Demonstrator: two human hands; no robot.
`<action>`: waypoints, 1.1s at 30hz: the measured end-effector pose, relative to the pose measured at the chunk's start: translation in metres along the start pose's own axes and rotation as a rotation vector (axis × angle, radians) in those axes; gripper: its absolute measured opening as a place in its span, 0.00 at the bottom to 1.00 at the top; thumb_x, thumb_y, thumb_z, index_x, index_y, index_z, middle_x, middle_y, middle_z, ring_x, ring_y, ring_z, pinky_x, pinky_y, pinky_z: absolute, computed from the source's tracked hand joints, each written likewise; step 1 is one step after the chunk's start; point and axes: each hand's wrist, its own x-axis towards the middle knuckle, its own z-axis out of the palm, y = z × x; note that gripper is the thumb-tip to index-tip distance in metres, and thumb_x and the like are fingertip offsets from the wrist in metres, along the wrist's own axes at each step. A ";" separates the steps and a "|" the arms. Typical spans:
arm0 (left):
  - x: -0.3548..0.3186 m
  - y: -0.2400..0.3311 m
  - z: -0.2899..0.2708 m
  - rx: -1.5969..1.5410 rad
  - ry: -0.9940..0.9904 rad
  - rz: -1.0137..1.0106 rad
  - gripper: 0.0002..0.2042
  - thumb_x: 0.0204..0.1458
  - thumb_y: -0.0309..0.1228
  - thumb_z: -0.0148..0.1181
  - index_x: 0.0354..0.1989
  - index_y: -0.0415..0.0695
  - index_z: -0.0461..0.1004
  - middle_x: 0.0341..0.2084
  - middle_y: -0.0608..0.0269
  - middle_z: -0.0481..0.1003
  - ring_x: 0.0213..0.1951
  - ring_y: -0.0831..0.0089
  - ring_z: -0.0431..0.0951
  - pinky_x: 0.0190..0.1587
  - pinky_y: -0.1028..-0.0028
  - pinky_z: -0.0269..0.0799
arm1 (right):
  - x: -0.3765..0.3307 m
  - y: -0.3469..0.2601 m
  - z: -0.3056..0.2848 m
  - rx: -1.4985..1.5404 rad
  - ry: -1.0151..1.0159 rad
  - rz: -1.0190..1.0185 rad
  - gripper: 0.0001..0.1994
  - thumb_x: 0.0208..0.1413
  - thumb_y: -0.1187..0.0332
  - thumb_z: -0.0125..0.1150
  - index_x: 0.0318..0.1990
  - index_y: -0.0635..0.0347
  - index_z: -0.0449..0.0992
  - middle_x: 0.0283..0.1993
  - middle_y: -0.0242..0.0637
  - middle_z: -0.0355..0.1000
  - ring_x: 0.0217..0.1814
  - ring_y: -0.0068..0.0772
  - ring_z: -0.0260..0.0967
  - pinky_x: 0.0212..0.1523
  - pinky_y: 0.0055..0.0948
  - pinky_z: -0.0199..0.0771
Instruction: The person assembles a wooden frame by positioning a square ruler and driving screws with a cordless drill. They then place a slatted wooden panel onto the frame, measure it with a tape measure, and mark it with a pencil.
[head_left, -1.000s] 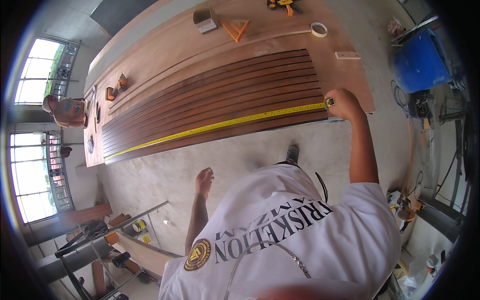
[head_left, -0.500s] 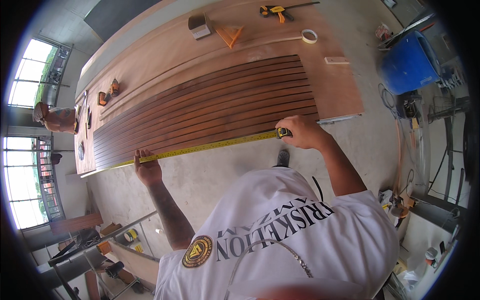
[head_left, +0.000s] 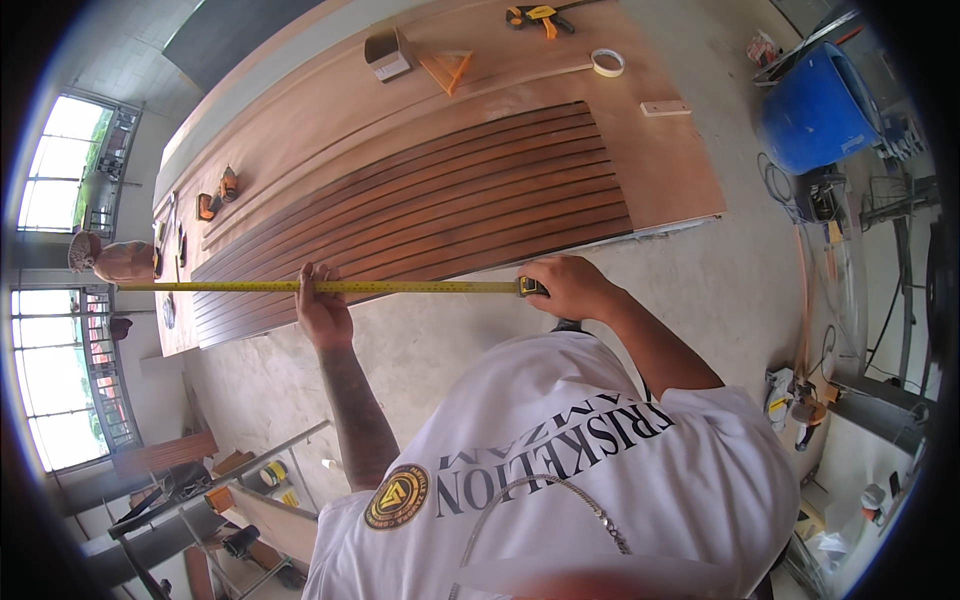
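A yellow tape measure blade [head_left: 400,287] stretches level from the far left to my right hand [head_left: 570,287], which grips the tape's case [head_left: 532,288]. My left hand [head_left: 322,308] pinches the blade near its middle. Both hands hover in front of the near edge of a long wooden panel [head_left: 670,170] that carries several dark brown slats [head_left: 430,215]. At the far left end of the tape, another person [head_left: 118,260] stands by the panel.
On the panel lie an orange triangular square [head_left: 447,70], a small box [head_left: 385,55], a roll of tape [head_left: 606,62], a clamp [head_left: 535,15], a wood block [head_left: 665,107] and an orange tool [head_left: 218,192]. A blue barrel [head_left: 815,105] stands at right. Metal racks sit lower left.
The tape has lifted off the slats' edge and now hangs level in front of the panel. My left hand moved right along the blade; my right hand drew back toward me.
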 end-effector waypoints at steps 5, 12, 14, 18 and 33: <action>-0.013 -0.025 0.025 0.045 -0.058 -0.071 0.15 0.72 0.35 0.50 0.59 0.40 0.70 0.46 0.54 0.79 0.48 0.66 0.80 0.51 0.65 0.78 | -0.004 0.004 -0.004 0.009 -0.070 0.054 0.19 0.52 0.61 0.69 0.50 0.56 0.76 0.44 0.43 0.80 0.48 0.50 0.79 0.50 0.45 0.78; -0.021 -0.045 0.037 0.130 -0.071 -0.122 0.16 0.71 0.36 0.54 0.60 0.40 0.70 0.51 0.59 0.76 0.51 0.66 0.79 0.52 0.65 0.76 | -0.018 0.018 -0.011 0.050 -0.250 0.258 0.20 0.49 0.65 0.67 0.49 0.59 0.72 0.43 0.47 0.80 0.48 0.53 0.79 0.48 0.47 0.76; -0.018 -0.049 0.049 0.182 0.029 -0.134 0.18 0.70 0.37 0.56 0.61 0.38 0.69 0.53 0.55 0.75 0.55 0.64 0.77 0.55 0.63 0.76 | -0.024 0.026 -0.010 0.111 -0.238 0.241 0.20 0.50 0.65 0.66 0.50 0.60 0.73 0.44 0.47 0.80 0.50 0.52 0.79 0.50 0.47 0.77; -0.016 -0.048 0.072 0.270 -0.046 -0.097 0.25 0.71 0.41 0.53 0.68 0.34 0.64 0.58 0.46 0.74 0.56 0.61 0.77 0.59 0.63 0.76 | -0.032 0.044 -0.009 0.076 -0.251 0.229 0.22 0.48 0.66 0.65 0.53 0.60 0.75 0.46 0.47 0.80 0.54 0.49 0.78 0.51 0.46 0.77; 0.008 -0.092 0.175 0.157 -0.477 -0.158 0.22 0.72 0.40 0.51 0.64 0.35 0.68 0.52 0.48 0.78 0.49 0.66 0.79 0.53 0.66 0.78 | -0.117 0.080 -0.042 0.302 0.054 0.534 0.20 0.66 0.49 0.56 0.55 0.51 0.80 0.46 0.42 0.81 0.54 0.48 0.78 0.53 0.46 0.74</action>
